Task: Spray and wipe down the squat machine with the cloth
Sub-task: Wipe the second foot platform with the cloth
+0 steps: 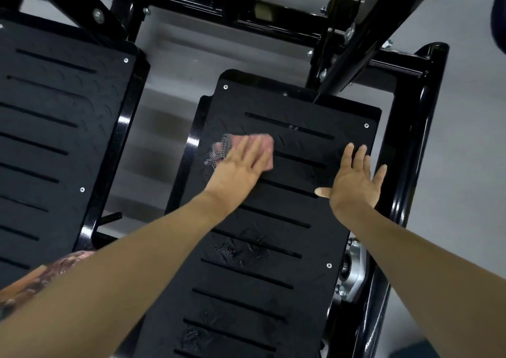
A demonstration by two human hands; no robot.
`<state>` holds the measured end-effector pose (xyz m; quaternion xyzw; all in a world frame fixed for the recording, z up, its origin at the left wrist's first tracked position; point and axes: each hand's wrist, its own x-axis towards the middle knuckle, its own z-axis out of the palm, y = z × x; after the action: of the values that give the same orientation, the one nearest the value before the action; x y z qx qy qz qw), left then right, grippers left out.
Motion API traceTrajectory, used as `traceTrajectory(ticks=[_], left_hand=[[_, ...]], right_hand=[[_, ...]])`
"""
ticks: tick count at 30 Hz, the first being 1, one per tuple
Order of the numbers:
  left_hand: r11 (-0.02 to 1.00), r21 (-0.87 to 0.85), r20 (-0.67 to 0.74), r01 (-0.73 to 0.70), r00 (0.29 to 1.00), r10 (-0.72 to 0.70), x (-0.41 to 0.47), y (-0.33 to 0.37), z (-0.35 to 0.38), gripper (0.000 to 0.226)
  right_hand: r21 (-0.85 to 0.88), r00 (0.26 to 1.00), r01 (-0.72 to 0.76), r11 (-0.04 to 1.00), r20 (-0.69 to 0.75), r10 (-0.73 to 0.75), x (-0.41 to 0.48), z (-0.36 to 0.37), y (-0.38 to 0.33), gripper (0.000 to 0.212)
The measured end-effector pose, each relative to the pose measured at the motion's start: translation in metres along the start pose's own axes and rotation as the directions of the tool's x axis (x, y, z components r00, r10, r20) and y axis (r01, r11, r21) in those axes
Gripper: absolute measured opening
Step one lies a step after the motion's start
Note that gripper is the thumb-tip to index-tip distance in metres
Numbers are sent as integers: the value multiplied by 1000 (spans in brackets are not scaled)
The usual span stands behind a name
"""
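The squat machine's right foot plate [273, 220] is black, slotted and textured, with wet patches of spray on its lower part and a foamy streak near the cloth. A pink cloth [267, 145] lies flat on the plate's upper left. My left hand [241, 166] presses on the cloth with straight fingers; the hand looks blurred. My right hand [353, 177] rests flat on the plate near its right edge, fingers spread, holding nothing. No spray bottle is in view.
A second black foot plate [54, 138] sits to the left across a gap of grey floor [164, 89]. Glossy black frame tubes [410, 138] border the right plate, with a diagonal bar [364, 29] above and a metal bearing [353, 270] at the right edge.
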<state>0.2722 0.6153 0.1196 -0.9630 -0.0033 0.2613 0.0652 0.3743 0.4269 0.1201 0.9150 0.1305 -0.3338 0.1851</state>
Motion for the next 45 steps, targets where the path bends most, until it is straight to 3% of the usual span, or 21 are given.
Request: traceTrajectory(ticks=[2, 4, 6, 9, 11, 15, 17, 19, 21, 24, 25, 27, 30, 32, 34, 37, 39, 42, 45], left_hand=[[991, 105, 10, -81, 997, 81, -2, -16, 7, 92], [992, 44, 13, 121, 993, -122, -4, -36, 11, 99], [926, -124, 32, 358, 934, -356, -5, -42, 11, 97], [859, -229, 77, 458, 888, -453, -7, -24, 12, 90], [892, -228, 37, 391, 919, -393, -11, -7, 17, 94], [999, -28, 7, 46, 999, -46, -26, 1, 25, 96], [997, 82, 3, 15, 1000, -15, -25, -17, 27, 100], [981, -10, 20, 195, 981, -195, -22, -32, 26, 97], [898, -208, 27, 387, 920, -390, -14, -28, 20, 89], [742, -443, 33, 503, 836, -548, -5, 7, 7, 83], [726, -488, 21, 484, 838, -545, -4, 20, 5, 83], [801, -453, -41, 390, 889, -456, -4, 51, 7, 87], [953, -275, -97, 126, 983, -158, -7, 71, 9, 79], [989, -148, -100, -31, 995, 17, -8, 56, 8, 78], [996, -82, -117, 27, 992, -37, -13, 28, 16, 89], [879, -295, -61, 375, 910, -409, -19, -1, 27, 90], [794, -383, -20, 472, 855, -518, -18, 7, 22, 82], [838, -373, -48, 398, 894, -446, -13, 44, 14, 79], [957, -286, -81, 53, 994, -79, -12, 84, 4, 76]], right_hand=[[9, 1000, -3, 1000, -6, 3, 1, 1, 0, 113], [5, 1000, 0, 1000, -8, 0, 2, 1, 0, 113], [3, 1000, 0, 1000, -8, 0, 2, 2, 1, 114], [5, 1000, 1, 1000, -8, -1, 2, 1, 2, 114], [9, 1000, 1, 1000, -11, -1, 2, 2, 3, 113], [14, 1000, -3, 1000, 1, 3, 2, 0, 0, 115], [14, 1000, -3, 1000, -3, 3, 3, 1, 0, 115], [21, 1000, 1, 1000, -12, -1, 3, 2, 1, 115], [29, 1000, 1, 1000, -16, -1, 4, 2, 1, 115], [45, 1000, 3, 999, -11, -2, 4, 1, 1, 115], [52, 1000, 2, 999, -8, -2, 3, 1, 1, 116], [54, 1000, 6, 999, -10, -6, 3, 1, 0, 116], [63, 1000, 13, 998, -21, -12, 3, 1, 0, 116], [85, 999, 24, 996, -29, -22, 4, 1, 2, 116], [100, 998, 50, 994, -43, -46, 4, 4, 4, 116], [108, 992, 103, 989, -87, -94, 5, 10, 14, 114], [146, 983, 155, 977, -124, -137, 3, 17, 23, 113], [233, 961, 226, 946, -211, -177, -5, 31, 35, 105], [337, 956, 237, 911, -246, -158, -19, 47, 41, 91]])
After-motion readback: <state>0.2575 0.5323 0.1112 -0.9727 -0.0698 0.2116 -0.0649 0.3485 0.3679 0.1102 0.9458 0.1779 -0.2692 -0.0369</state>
